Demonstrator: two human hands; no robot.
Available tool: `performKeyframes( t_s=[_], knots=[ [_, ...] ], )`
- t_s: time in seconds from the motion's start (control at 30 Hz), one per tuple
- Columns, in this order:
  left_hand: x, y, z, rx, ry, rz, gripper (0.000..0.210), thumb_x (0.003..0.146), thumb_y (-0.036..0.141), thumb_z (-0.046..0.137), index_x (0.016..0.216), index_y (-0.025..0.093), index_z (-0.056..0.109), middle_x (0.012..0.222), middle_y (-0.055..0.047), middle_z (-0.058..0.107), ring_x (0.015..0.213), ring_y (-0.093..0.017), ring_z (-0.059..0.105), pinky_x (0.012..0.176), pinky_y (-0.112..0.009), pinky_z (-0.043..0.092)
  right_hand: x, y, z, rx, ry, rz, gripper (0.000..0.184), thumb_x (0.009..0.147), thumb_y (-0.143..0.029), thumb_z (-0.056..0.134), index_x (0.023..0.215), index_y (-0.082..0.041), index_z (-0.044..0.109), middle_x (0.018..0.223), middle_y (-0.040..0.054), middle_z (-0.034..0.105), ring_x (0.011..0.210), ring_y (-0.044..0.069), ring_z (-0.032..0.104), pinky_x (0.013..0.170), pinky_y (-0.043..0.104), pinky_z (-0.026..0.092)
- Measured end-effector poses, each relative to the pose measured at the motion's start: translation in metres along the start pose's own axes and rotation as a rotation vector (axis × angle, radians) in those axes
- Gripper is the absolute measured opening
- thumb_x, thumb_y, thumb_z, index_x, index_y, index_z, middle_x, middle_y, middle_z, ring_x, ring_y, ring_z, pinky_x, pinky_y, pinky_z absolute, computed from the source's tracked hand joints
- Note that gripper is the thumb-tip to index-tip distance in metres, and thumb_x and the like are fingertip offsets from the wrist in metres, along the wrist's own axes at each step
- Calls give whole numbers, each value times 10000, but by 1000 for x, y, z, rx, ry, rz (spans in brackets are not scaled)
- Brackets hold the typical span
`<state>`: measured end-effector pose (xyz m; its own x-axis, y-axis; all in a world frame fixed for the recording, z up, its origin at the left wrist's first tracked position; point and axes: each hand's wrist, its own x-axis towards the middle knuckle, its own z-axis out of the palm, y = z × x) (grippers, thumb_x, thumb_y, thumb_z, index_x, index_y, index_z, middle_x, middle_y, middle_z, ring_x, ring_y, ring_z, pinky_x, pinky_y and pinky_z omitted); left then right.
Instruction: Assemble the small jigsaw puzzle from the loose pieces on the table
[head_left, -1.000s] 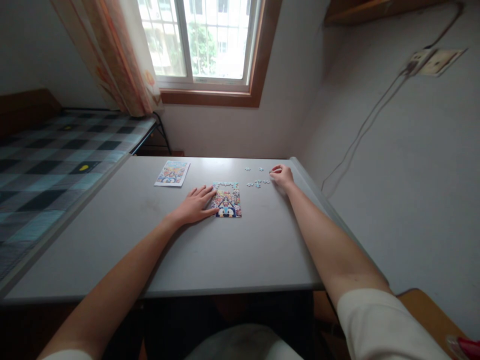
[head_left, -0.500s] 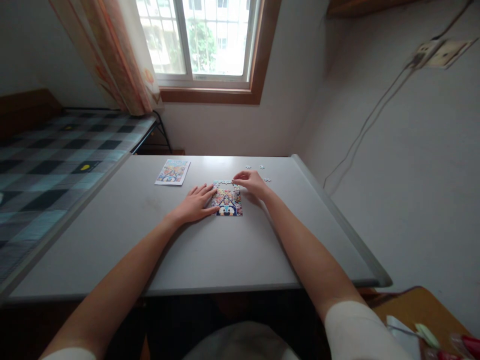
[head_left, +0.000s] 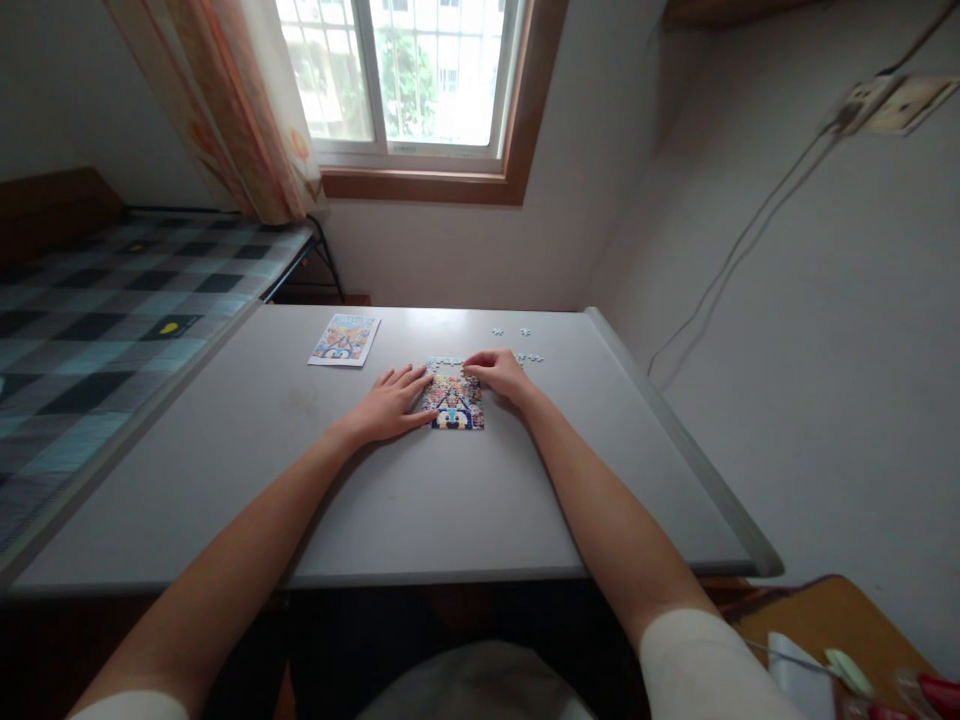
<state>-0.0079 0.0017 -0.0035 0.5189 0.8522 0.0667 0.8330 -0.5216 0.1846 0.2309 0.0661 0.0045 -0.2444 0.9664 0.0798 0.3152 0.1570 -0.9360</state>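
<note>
Indoors, grey table (head_left: 450,510), puzzle (head_left: 454,405), bright window (head_left: 442,80)

The tabletop (head_left: 450,510) is a flat, pale grey surface with grey trim (head_left: 679,450) along its side edges. It carries a partly assembled puzzle (head_left: 455,413), a picture card (head_left: 344,341) left of the puzzle, and loose pieces (head_left: 525,332) to the puzzle's right.

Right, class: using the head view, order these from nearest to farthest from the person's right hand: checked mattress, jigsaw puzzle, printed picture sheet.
From the right hand:
1. Jigsaw puzzle: immediately to its left.
2. Printed picture sheet: farther left on the table.
3. Checked mattress: far left, past the table's edge.
</note>
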Motion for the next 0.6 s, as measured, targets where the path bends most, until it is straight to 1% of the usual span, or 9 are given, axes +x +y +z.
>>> performKeyframes(
  t_s=[0.13, 0.23, 0.37, 0.47, 0.6],
  knots=[
    [0, 0, 0, 4, -1, -5, 731, 920, 643, 393, 1507, 210, 333, 1583, -51, 258, 1465, -283, 174, 1187, -446, 136, 0, 1, 0, -37, -42, -3, 167, 685, -199, 677, 800, -99, 745, 739, 61, 722, 630, 126, 603, 578, 218, 449],
    [0, 1, 0, 4, 4, -7, 729, 920, 646, 390, 1504, 213, 338, 1584, -50, 256, 1464, -281, 176, 1187, -447, 133, 0, 1, 0, -86, -52, -31, 148, 688, -178, 681, 794, -99, 746, 730, 60, 722, 633, 124, 604, 583, 214, 444],
    [-1, 1, 0, 5, 5, -5, 733, 925, 648, 380, 1502, 197, 340, 1585, -62, 249, 1464, -276, 182, 1187, -442, 128, 1, 4, 1, -127, -51, -66, 124, 697, -160, 681, 786, -110, 751, 738, 59, 727, 654, 128, 615, 612, 219, 452],
    [0, 1, 0, 2, 4, -6, 725, 923, 646, 384, 1504, 216, 336, 1584, -55, 256, 1462, -275, 188, 1186, -441, 131, 3, 7, 1, -163, -47, -77, 117, 709, -152, 679, 793, -121, 753, 747, 54, 729, 660, 126, 614, 632, 222, 454],
    [0, 1, 0, 0, 9, -5, 727, 921, 649, 387, 1503, 216, 339, 1582, -54, 261, 1463, -274, 186, 1185, -441, 134, 2, 7, 2, -265, -19, -80, 113, 722, -155, 689, 807, -131, 759, 747, 46, 725, 662, 120, 598, 620, 216, 426]
  ],
)
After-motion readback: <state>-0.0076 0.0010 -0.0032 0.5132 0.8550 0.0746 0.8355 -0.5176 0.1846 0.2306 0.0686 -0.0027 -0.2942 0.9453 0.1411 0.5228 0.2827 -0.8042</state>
